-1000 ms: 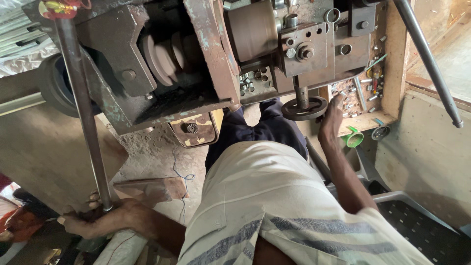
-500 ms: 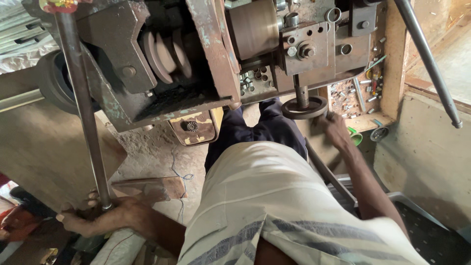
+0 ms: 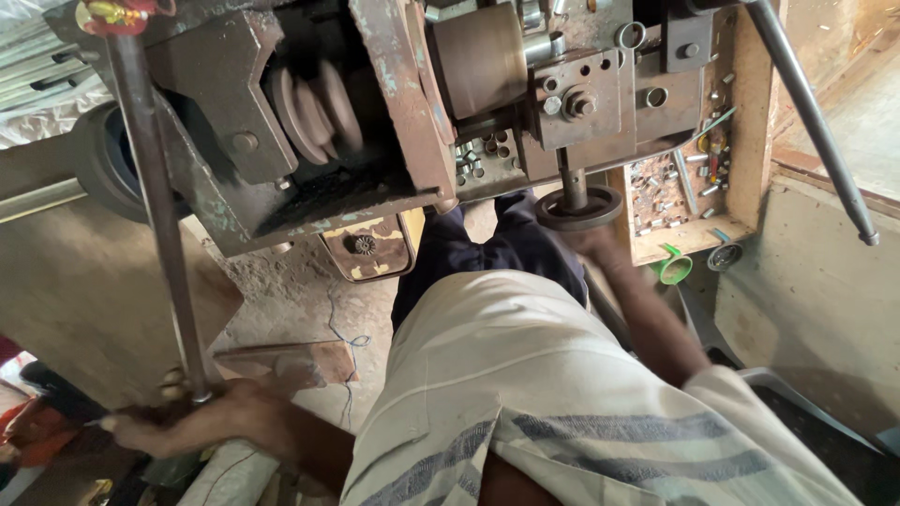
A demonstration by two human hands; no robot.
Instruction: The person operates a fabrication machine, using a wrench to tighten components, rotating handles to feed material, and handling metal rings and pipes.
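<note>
Under a rusty machine, left hand (image 3: 202,422) grips a long steel lever (image 3: 155,215); right hand's (image 3: 592,245) grip unclear.

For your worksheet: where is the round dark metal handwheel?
Head view, right of centre: the round dark metal handwheel hangs under the machine, left of the wooden parts tray.

Daylight enters from upper right; machine underside shadowed. Wide-angle distortion bends edges. Lower-left corner motion-blurred, dim.

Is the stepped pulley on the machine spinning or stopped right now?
Cannot tell for sure. The stepped pulley looks slightly blurred, but so does much of the picture. The left hand grips the long metal rod.
</note>
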